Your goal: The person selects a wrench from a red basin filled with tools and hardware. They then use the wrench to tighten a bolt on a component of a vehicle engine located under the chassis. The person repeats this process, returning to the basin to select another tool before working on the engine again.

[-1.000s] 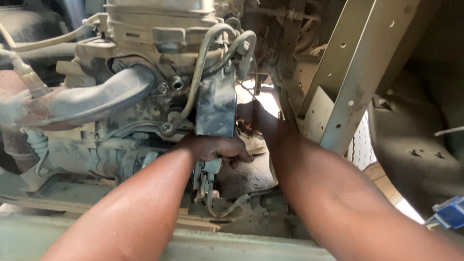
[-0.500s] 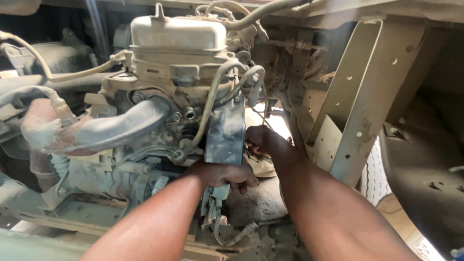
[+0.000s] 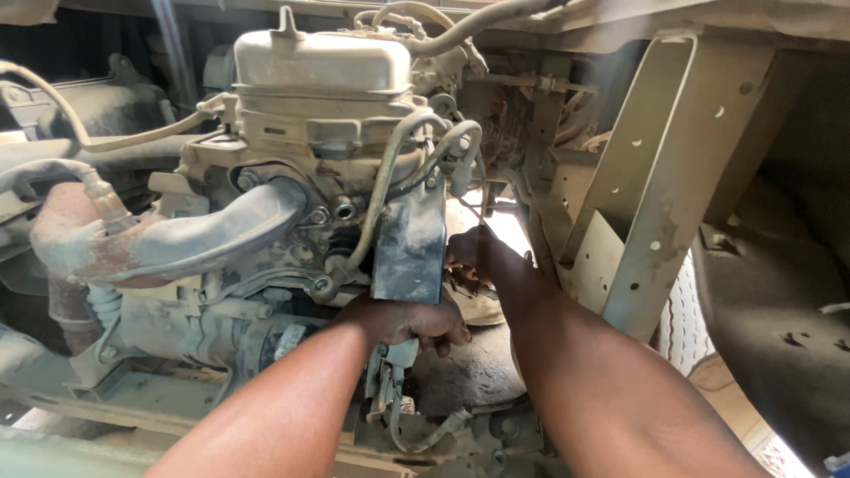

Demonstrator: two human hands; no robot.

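Dust-grey metal is filling the view: a grimy engine is sitting beside a perforated tan frame bracket, with a thick hose curving across its front. A dark rectangular bracket plate is hanging at the engine's right side. The left hand is curling its fingers shut around the plate's lower edge. The right hand is reaching in just behind the plate; I cannot tell how its fingers are set.
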